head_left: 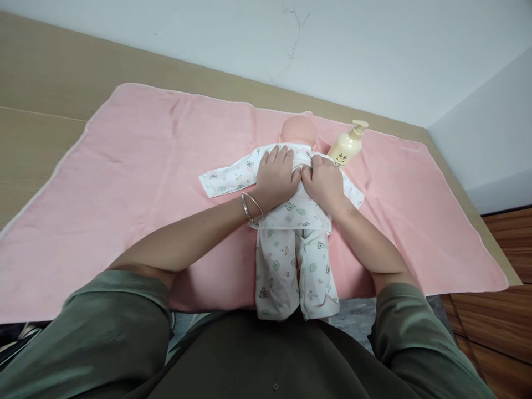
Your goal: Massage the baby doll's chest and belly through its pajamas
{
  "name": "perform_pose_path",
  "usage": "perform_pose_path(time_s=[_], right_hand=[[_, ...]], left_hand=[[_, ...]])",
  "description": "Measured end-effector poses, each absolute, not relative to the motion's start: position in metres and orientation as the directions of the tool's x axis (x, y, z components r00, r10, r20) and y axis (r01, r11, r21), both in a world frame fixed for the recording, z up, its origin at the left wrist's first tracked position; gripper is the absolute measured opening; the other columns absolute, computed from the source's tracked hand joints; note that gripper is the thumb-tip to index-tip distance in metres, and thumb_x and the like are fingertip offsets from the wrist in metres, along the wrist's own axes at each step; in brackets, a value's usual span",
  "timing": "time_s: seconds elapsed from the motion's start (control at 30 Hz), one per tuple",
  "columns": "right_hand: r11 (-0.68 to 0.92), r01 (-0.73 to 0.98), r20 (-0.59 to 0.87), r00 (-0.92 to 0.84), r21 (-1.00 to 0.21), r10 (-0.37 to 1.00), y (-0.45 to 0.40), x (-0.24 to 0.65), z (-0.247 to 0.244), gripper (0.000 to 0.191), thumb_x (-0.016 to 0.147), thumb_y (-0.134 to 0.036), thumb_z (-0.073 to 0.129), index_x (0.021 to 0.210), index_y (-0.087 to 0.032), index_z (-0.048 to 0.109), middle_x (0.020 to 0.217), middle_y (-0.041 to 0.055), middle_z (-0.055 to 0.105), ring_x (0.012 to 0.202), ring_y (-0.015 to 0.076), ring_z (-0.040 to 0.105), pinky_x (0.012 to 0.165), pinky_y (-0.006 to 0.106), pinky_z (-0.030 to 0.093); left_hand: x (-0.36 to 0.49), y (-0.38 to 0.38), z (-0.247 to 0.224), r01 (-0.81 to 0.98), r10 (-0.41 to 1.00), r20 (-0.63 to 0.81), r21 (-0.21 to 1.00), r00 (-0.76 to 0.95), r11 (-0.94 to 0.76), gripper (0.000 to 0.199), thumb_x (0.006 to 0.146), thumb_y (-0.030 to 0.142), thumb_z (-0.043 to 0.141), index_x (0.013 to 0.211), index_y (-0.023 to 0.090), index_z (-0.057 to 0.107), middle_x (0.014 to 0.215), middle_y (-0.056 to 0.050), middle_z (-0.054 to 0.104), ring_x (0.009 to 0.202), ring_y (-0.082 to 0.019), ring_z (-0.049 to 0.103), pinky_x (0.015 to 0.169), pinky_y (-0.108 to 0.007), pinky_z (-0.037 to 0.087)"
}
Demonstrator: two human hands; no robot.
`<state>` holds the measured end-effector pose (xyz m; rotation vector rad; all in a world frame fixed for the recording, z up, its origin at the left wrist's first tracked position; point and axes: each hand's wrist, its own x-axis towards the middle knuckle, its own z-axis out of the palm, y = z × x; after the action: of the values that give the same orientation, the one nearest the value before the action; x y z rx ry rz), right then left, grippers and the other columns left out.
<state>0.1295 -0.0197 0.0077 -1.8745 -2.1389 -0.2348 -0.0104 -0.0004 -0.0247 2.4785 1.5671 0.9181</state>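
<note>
A baby doll (298, 129) in a white patterned top (296, 215) and matching trousers (277, 271) lies on a pink cloth (199, 144), its head toward the wall and its face not in view. My left hand (276, 174) lies on the upper left of the top, fingers spread over the fabric. On the upper right of the top rests my right hand (324, 180), its fingers bent at the tips and apart, nothing seen in them. Both thumbs come close together at the middle. The doll's left-side sleeve stretches out flat across the cloth.
A cream pump bottle (347, 146) leans or lies just right of the doll's head, close to my right hand. The cloth covers much of a wooden table (45, 61). Behind stands a white wall (233, 39); brown wooden panels (494, 316) are at the lower right.
</note>
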Motion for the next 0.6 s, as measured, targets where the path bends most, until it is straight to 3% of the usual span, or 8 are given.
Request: perform_pose_path(time_s=[0.23, 0.6], right_hand=[[0.138, 0.987, 0.335, -0.157, 0.08, 0.929, -0.03, 0.125, 0.011, 0.036, 0.102, -0.027, 0.033, 0.097, -0.01, 0.064, 0.092, 0.018, 0.074, 0.091, 0.0291, 0.068, 0.076, 0.036, 0.046], [0.126, 0.985, 0.3, -0.155, 0.115, 0.941, -0.034, 0.125, 0.015, 0.037, 0.103, -0.026, 0.032, 0.092, -0.013, 0.064, 0.091, 0.0164, 0.074, 0.092, 0.0275, 0.07, 0.072, 0.034, 0.045]], left_hand=[[-0.009, -0.003, -0.022, 0.81, 0.839, 0.456, 0.346, 0.296, -0.474, 0.052, 0.095, 0.033, 0.042, 0.136, 0.004, 0.054, 0.146, -0.025, 0.056, 0.142, -0.039, 0.047, 0.119, -0.056, 0.035], [-0.006, -0.005, -0.02, 0.814, 0.858, 0.43, 0.367, 0.28, -0.45, 0.052, 0.096, 0.034, 0.045, 0.136, 0.003, 0.054, 0.145, -0.025, 0.056, 0.142, -0.039, 0.047, 0.12, -0.054, 0.033]])
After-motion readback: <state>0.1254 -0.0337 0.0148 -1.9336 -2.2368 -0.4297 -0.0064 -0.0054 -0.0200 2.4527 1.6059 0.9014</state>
